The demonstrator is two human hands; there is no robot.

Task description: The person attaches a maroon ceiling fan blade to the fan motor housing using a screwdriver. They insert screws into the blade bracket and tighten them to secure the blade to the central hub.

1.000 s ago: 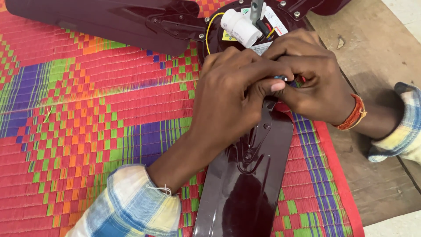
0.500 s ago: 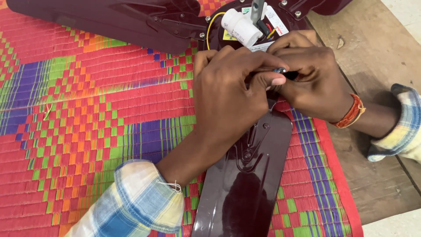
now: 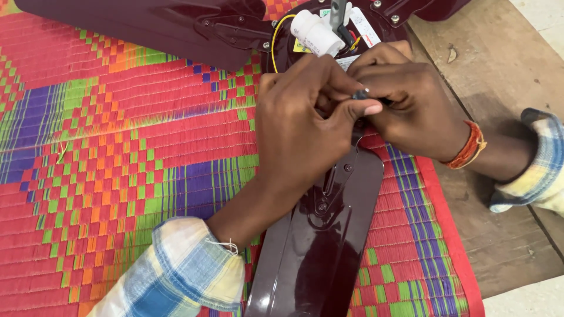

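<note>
Step in hand, as judged from the view: fitting or tightening a small fastener where the blade meets the motor hub of a ceiling fan. The fan lies on a woven mat (image 3: 117,147) of red, green and purple, which rests on a wooden board (image 3: 499,194) at the right of the frame.

Position of parts: the maroon fan blade (image 3: 320,252) runs from the lower centre of the frame up to the hands. The motor hub (image 3: 305,35) sits at the top centre, with a white cylindrical part (image 3: 314,32) and a yellow wire (image 3: 276,35) on it. A second blade (image 3: 147,23) extends toward the upper left.

Grip: the left hand (image 3: 299,129) is closed, with thumb and forefinger pinched on a small dark part (image 3: 360,94) just above the blade's root. The right hand (image 3: 411,111) is curled tight against the left, fingers meeting at the same point. What the right hand holds cannot be told, as its fingers cover it. An orange thread band (image 3: 467,147) circles the right wrist; plaid sleeves cover both forearms.

Next move, as a judgement: the small part calls for fine fingertip turning or pressing, with the blade kept still and its holes aligned to the bracket.
</note>
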